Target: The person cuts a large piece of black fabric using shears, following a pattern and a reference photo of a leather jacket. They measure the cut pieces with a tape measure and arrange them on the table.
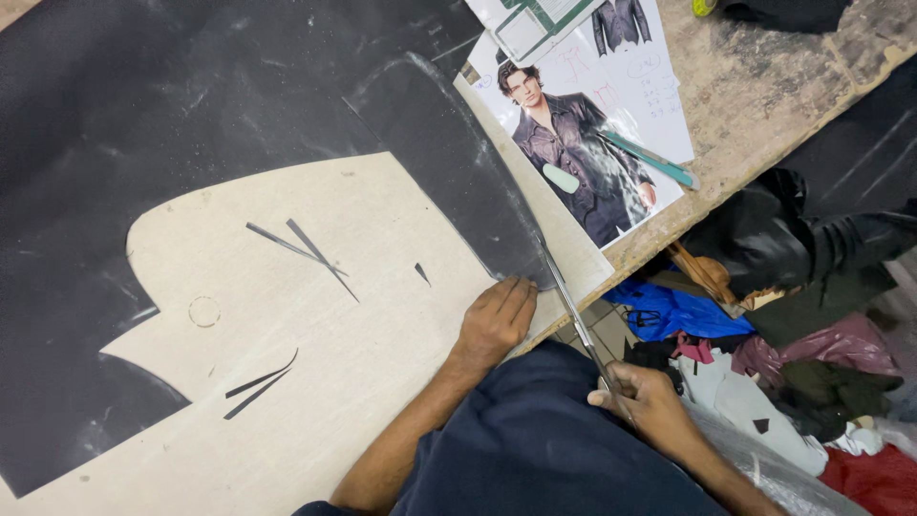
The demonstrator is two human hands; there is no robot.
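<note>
Head view: the left hand (495,320) lies palm-down with fingers extended on a beige paper pattern (315,334), pressing it onto black fabric (191,105) spread over the table (764,86), while the right hand (650,406), off the table's near edge, is clamped around the handles of long scissors (573,306) whose blades reach up along the pattern's curved edge into the fabric. Beyond the scissors' tip lie a printed photo sheet (611,124) and a teal pen (654,161); coloured cloth scraps (764,373) are heaped below the table edge.
</note>
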